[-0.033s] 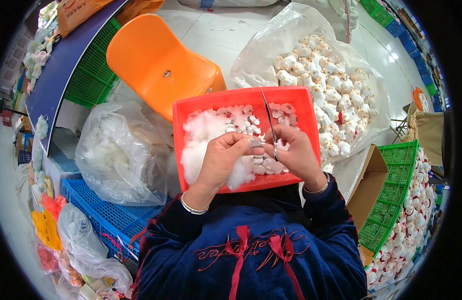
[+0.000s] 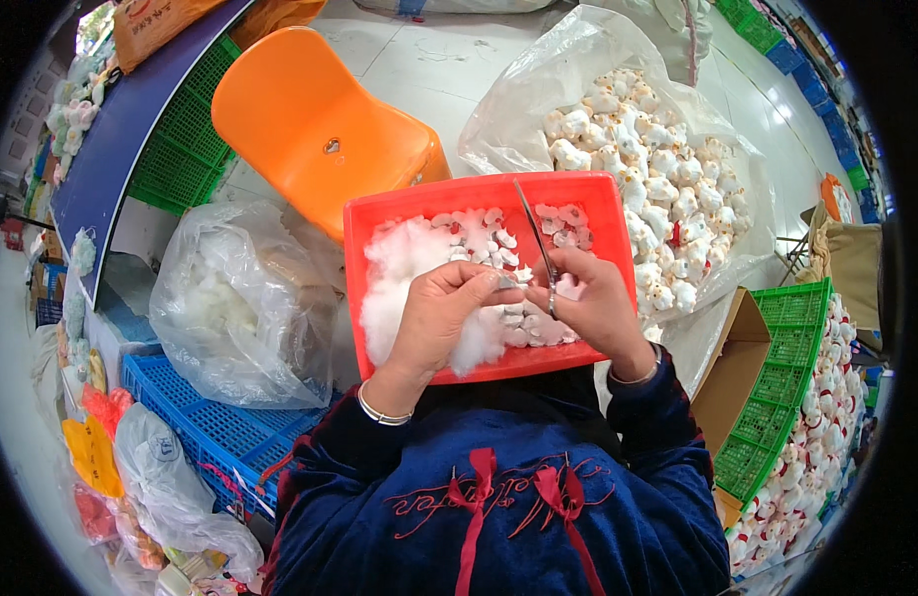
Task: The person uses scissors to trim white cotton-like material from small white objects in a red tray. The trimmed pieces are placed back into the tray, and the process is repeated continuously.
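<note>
Left hand (image 2: pixel 437 310) pinches a small pale piece (image 2: pixel 504 284) mid-tray; right hand (image 2: pixel 590 306) grips a slim metal tool (image 2: pixel 535 228) pointing to eleven o'clock; fluffy white stuffing (image 2: pixel 382 308) heaps at nine in the red plastic tray (image 2: pixel 618 209).

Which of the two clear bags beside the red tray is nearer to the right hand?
The right bag, full of small white toys. The left bag holds white fluff and lies beyond the left hand.
</note>
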Action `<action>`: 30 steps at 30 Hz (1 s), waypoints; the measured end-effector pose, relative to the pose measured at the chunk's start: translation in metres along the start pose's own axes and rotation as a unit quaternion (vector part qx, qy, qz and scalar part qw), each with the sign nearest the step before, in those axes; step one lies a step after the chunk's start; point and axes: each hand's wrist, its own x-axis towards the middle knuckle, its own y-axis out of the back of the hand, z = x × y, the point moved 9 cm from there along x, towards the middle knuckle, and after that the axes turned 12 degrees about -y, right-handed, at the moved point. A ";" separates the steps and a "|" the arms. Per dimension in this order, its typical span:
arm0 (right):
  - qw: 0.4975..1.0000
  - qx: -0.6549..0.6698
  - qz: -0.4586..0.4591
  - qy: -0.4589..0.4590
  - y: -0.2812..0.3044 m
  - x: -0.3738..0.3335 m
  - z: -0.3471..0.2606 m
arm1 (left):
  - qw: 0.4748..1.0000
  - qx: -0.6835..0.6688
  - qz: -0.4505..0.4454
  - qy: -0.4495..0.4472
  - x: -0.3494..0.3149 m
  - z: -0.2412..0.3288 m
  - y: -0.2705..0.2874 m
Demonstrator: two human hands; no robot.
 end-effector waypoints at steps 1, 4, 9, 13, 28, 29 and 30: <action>0.999 -0.029 0.014 0.035 0.009 -0.004 -0.005 | 1.000 -0.013 0.009 -0.012 0.001 0.003 0.001; 0.981 -0.154 0.007 0.115 0.023 -0.018 -0.018 | 0.999 -0.011 0.040 0.005 0.003 0.007 0.009; 0.949 -0.288 -0.008 0.123 0.021 -0.032 -0.016 | 0.998 0.031 0.049 -0.014 0.005 0.006 0.017; 0.945 -0.312 0.001 0.095 0.021 -0.033 -0.010 | 0.998 0.035 0.044 -0.029 0.005 0.006 0.017; 0.974 -0.205 -0.032 0.095 0.018 -0.032 -0.001 | 0.998 0.026 0.050 -0.033 0.002 0.013 0.014; 0.973 -0.211 -0.031 0.092 0.018 -0.032 0.001 | 0.998 0.031 0.042 -0.029 0.001 0.013 0.012; 0.972 -0.216 -0.030 0.088 0.019 -0.031 0.003 | 0.998 0.035 0.034 -0.025 -0.001 0.013 0.011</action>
